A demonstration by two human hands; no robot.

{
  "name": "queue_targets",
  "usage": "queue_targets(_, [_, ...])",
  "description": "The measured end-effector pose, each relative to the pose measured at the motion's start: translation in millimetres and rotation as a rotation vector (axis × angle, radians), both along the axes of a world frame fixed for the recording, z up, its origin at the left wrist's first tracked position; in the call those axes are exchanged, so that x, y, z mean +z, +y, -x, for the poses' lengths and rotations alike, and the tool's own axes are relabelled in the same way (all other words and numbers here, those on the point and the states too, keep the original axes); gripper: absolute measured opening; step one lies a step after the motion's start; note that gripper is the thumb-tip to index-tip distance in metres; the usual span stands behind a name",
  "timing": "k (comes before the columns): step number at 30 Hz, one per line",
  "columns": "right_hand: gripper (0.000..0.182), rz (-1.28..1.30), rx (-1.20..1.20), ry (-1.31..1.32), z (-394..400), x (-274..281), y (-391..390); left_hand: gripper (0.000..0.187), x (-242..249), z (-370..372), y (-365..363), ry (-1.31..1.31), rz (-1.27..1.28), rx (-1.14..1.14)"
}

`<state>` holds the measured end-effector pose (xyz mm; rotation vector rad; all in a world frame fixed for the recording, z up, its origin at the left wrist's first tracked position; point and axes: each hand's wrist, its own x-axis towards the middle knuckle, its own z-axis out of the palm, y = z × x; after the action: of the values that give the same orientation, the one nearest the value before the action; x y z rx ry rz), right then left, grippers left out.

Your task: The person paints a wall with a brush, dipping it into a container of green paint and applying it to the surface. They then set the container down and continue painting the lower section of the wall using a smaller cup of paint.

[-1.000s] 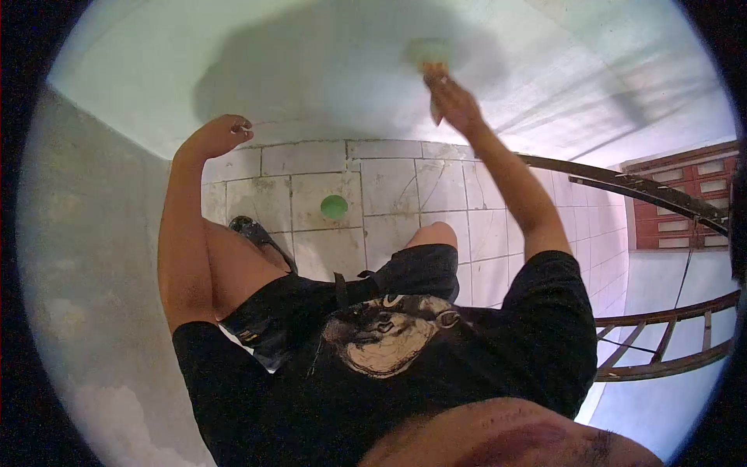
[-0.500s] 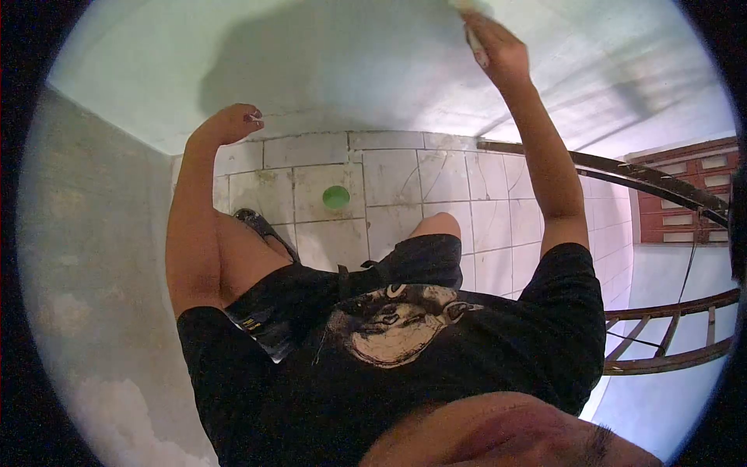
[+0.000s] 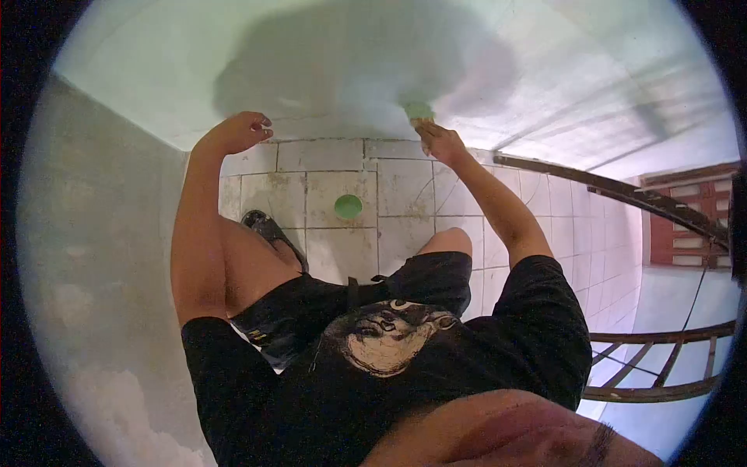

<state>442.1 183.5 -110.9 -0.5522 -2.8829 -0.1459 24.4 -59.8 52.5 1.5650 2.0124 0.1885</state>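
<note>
Against the pale green wall, my right hand grips a small green item; blur hides its exact shape. At the left, my left hand hangs beside the lower wall, with its fingers loosely bent and apart and nothing visible between them. A round green dish rests on the tiled floor, between my legs and below both hands.
To the right, a dark metal rail runs above the floor, and a curved ladder-like frame stands lower down. Red-brown shutters are beyond them. A grey wall borders the left side.
My right hand has moved down and left along the wall with the green item. My left hand has shifted slightly down and right in the view.
</note>
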Motion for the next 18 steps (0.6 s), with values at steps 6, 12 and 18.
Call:
queue_targets(6, [0.033,-0.043,-0.269,0.122,23.7,181.1,22.8,0.044,9.2,-2.2,2.6,-0.020,0.018,0.032])
queue_targets(12, [0.030,-0.396,-0.100,0.382,7.3,341.5,-7.3,0.041,-5.2,11.2,11.0,-0.013,-0.069,-0.085])
queue_targets(18, [0.031,-0.246,-0.077,0.600,18.6,242.0,24.8,0.042,-1.9,3.2,5.8,0.029,-0.059,-0.022])
